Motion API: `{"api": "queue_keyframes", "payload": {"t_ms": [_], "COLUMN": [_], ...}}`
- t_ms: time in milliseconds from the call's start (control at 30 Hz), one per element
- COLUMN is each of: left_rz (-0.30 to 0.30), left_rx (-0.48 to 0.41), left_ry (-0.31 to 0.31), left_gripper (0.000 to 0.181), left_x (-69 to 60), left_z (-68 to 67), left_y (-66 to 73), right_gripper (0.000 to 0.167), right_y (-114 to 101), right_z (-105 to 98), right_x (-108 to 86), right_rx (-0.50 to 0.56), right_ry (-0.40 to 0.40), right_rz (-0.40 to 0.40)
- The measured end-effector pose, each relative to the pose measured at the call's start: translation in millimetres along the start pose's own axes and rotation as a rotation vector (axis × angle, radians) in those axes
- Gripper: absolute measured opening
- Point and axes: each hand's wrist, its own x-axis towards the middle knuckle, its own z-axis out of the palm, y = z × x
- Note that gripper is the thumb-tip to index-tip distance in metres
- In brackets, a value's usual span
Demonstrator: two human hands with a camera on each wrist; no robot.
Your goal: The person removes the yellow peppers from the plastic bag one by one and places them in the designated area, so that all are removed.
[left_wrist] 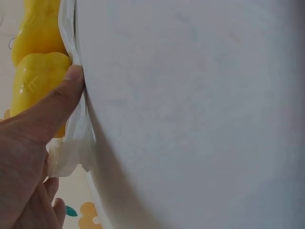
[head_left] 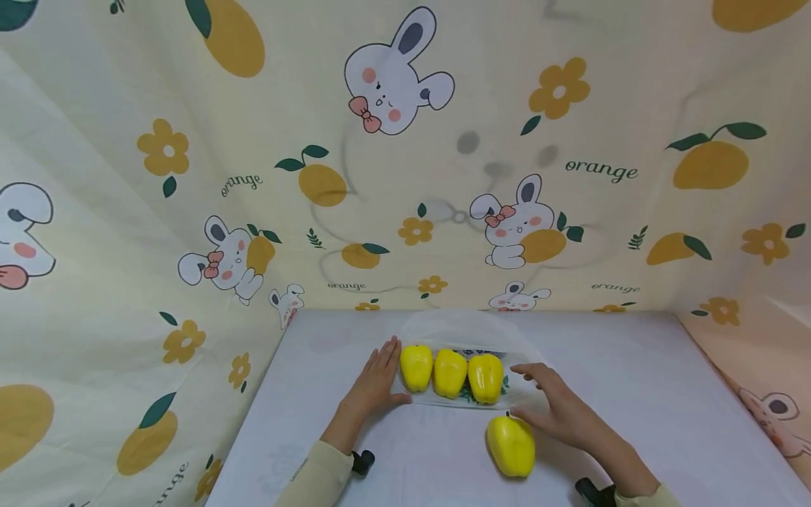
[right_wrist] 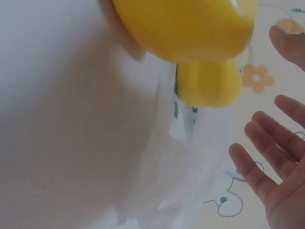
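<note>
Three yellow bell peppers stand in a row, the left pepper [head_left: 416,367], the middle pepper [head_left: 450,374] and the right pepper [head_left: 486,379], on a white tray [head_left: 437,401] with a blue and green pattern. Thin whitish plastic [left_wrist: 74,145] lies about the tray. My left hand [head_left: 375,387] rests at the tray's left end, fingers straight; in the left wrist view its thumb [left_wrist: 59,102] touches the front edge. A fourth pepper [head_left: 510,446] lies in front of the tray. Above and right of it hovers my right hand [head_left: 560,408], fingers spread and holding nothing.
The pale table cover [head_left: 633,394] extends to both sides of the tray. Behind it hangs a cream cloth [head_left: 443,246] printed with rabbits and oranges. Translucent plastic [head_left: 469,325] spreads behind and to the right of the tray.
</note>
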Motion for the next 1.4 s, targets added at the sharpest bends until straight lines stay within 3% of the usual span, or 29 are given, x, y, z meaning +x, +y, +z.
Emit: {"api": "queue_keyframes", "payload": {"t_ms": [467, 867, 1400], "left_rz": [0.008, 0.004, -0.001], "left_rx": [-0.015, -0.027, -0.042], "left_ry": [0.01, 0.011, 0.009], "left_gripper": [0.119, 0.118, 0.121], "left_x": [-3.9, -5.5, -2.5], "left_z": [-1.7, -3.6, -4.3], "left_y": [3.2, 4.6, 4.5], "right_gripper": [0.082, 0.087, 0.093], "right_y": [4.9, 4.1, 5.1], "right_z": [8.1, 16.1, 24.9], "right_x": [32.5, 46.6, 58.1], "right_rx": [0.027, 0.013, -0.025], "right_ry": [-0.071, -0.125, -0.179], "right_rz": [0.082, 0.096, 0.203]}}
